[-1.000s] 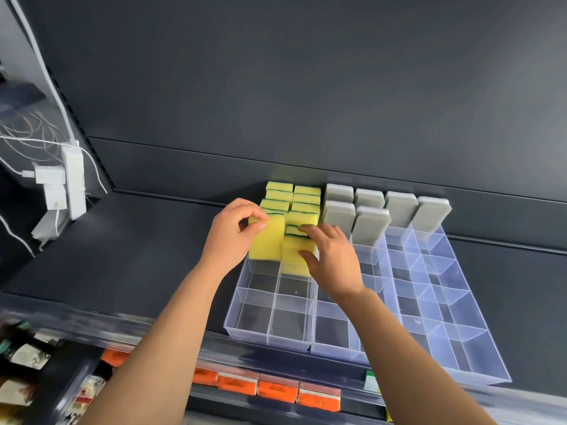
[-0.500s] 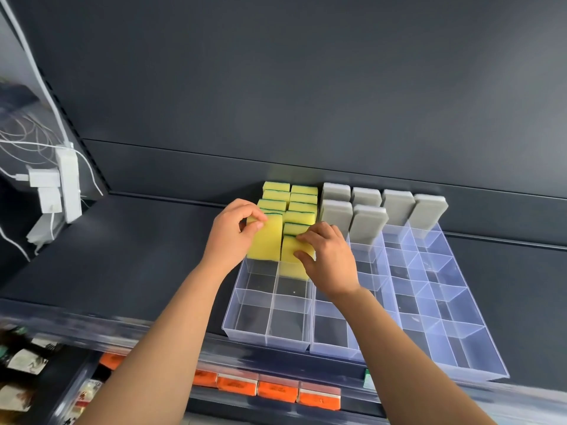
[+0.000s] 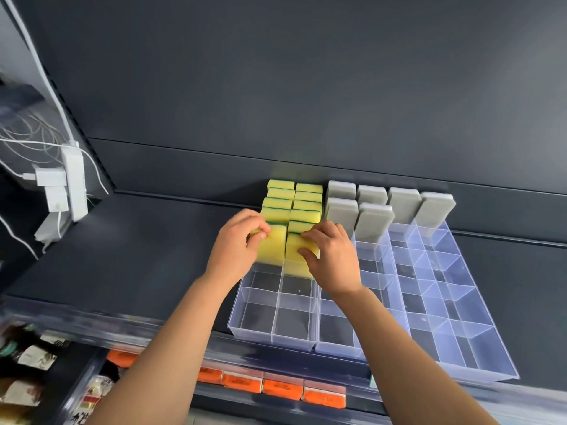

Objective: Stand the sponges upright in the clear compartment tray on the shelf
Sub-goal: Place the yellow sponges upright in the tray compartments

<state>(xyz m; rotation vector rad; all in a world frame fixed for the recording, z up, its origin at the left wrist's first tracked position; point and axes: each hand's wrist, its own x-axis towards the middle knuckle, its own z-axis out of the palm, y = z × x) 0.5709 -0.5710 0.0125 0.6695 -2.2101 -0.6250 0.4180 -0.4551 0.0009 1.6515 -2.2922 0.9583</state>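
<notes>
A clear compartment tray point(image 3: 310, 343) lies on the dark shelf. Yellow sponges with green backs point(image 3: 306, 207) stand upright in its two left columns at the back. Several grey sponges point(image 3: 372, 220) stand upright to their right. My left hand point(image 3: 236, 243) grips the top of an upright yellow sponge point(image 3: 271, 246) in the left column. Beside it, my right hand point(image 3: 331, 251) holds a second upright yellow sponge point(image 3: 296, 253), fingers over its top and thumb on its front face. Both sponges sit low in their compartments.
The shelf's back wall point(image 3: 306, 102) rises right behind the tray. A white power strip with chargers and cables point(image 3: 66, 191) hangs at the left. Orange price tags point(image 3: 276, 388) line the shelf's front edge, with packaged goods point(image 3: 36, 378) on the shelf below.
Both hands stay on the two front yellow sponges. The right-hand sponge has sunk a little deeper into its compartment, and the right hand's fingers have slid over its top.
</notes>
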